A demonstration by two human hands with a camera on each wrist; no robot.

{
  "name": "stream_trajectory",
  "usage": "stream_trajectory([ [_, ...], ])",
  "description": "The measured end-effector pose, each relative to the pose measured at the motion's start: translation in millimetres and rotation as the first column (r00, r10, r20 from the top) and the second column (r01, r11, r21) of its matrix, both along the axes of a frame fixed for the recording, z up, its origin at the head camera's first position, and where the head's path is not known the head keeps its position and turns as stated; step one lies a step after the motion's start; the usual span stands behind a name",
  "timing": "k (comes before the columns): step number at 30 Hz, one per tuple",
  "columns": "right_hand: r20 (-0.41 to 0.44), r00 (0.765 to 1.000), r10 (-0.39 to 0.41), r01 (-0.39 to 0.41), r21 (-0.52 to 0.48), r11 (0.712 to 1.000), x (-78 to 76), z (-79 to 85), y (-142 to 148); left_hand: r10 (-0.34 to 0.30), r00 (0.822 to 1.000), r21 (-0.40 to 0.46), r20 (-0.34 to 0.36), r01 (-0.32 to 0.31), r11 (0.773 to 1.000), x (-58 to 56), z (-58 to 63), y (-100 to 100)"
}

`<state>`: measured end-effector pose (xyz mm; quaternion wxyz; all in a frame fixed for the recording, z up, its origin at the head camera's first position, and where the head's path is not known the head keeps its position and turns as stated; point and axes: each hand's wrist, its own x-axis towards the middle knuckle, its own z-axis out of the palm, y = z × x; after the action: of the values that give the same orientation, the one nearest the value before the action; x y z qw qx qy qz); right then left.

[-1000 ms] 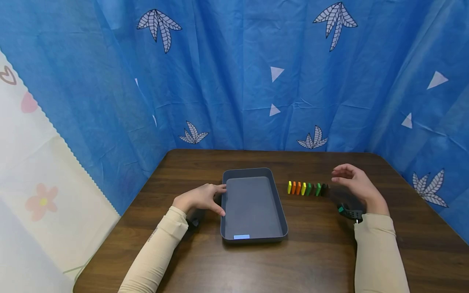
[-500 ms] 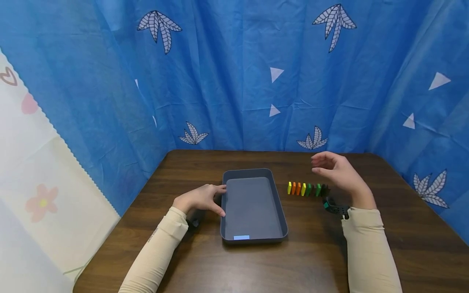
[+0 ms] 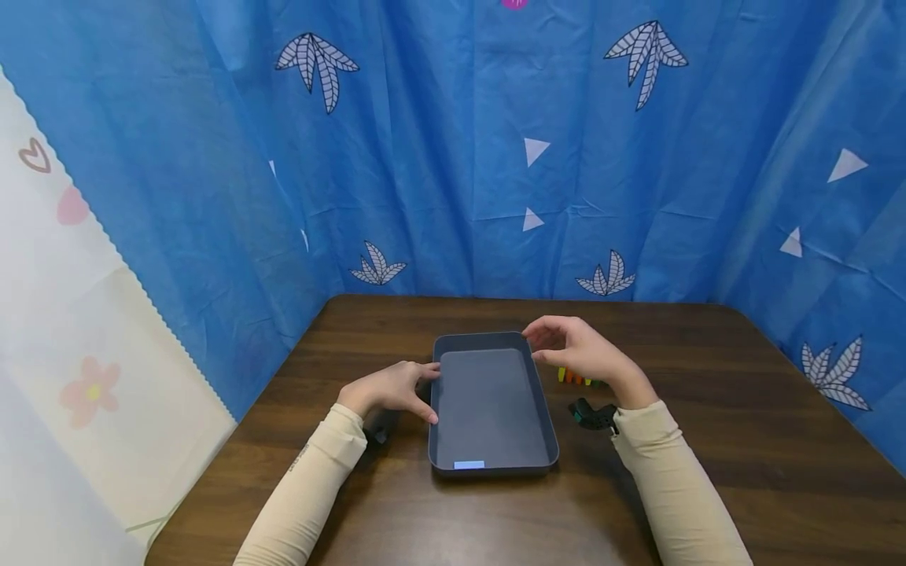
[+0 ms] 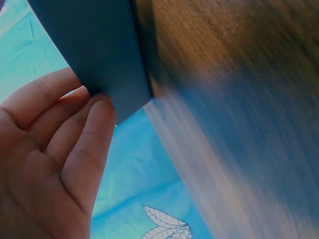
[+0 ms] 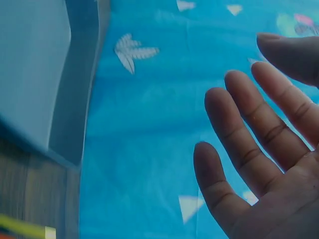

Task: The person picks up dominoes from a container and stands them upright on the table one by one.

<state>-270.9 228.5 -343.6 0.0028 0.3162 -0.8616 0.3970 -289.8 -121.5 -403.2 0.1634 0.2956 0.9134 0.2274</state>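
A shallow dark grey rectangular tray [image 3: 495, 409] lies on the table. My left hand [image 3: 389, 389] rests at its left side, index finger and thumb spread along the rim. In the left wrist view the fingertips [image 4: 102, 102] touch the tray's outer wall [image 4: 99, 45]. My right hand [image 3: 580, 350] hovers by the tray's far right corner, fingers loosely bent and holding nothing. The right wrist view shows these fingers [image 5: 244, 134] spread, apart from the tray wall [image 5: 75, 84]. Behind that hand, small upright coloured blocks [image 3: 578, 379] stand in a row, partly hidden.
The brown wooden table [image 3: 743, 440] extends around the tray. A blue patterned curtain [image 3: 453, 157] hangs along its back and sides, and a white cloth [image 3: 71, 330] hangs at the left. A black wrist device [image 3: 593, 415] sits below my right wrist.
My right hand has moved left from beyond the row of blocks to the tray's right edge, now covering part of the row. My left hand stays at the tray; the view has tilted slightly.
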Motion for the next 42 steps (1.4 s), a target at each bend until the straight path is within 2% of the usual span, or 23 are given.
stream_trajectory([
  [4,0.004,0.995,0.1,-0.1,0.067,0.993,-1.6,3.1,-24,0.003,1.0,-0.008,0.0,-0.003,1.0,0.4,-0.8,0],
  [8,0.023,0.979,0.202,-0.203,0.136,0.97,-4.8,5.7,-48,0.019,1.0,-0.01,0.009,-0.018,1.0,0.3,-0.5,0],
  [12,0.075,0.95,0.302,-0.31,0.184,0.933,-8.9,1.5,-70,0.028,1.0,-0.02,0.007,-0.028,0.999,0.1,0.2,0],
  [16,0.148,0.914,0.379,-0.402,0.189,0.896,-12.1,-6.4,-83,0.026,1.0,-0.024,0.011,-0.026,0.999,0.7,2.1,1],
  [20,0.234,0.87,0.434,-0.475,0.16,0.866,-15.0,-14.6,-91,0.032,0.999,-0.02,0.015,-0.032,0.999,1.4,4.4,3],
  [25,0.347,0.791,0.505,-0.571,0.12,0.812,-20.7,-26.7,-99,0.034,0.999,-0.017,0.009,-0.034,0.999,1.3,5.6,2],
  [29,0.417,0.735,0.535,-0.617,0.081,0.783,-25.0,-36.7,-103,0.026,1.0,-0.017,0.005,-0.026,1.0,1.1,6.9,1],
  [39,0.555,0.626,0.547,-0.686,0.059,0.725,-31.5,-52.6,-110,0.02,1.0,-0.027,0.003,-0.02,0.999,-1.4,5.7,0],
  [42,0.576,0.609,0.545,-0.7,0.067,0.711,-32.9,-57.0,-112,0.015,1.0,-0.027,0.002,-0.014,1.0,-2.1,6.0,-1],
])
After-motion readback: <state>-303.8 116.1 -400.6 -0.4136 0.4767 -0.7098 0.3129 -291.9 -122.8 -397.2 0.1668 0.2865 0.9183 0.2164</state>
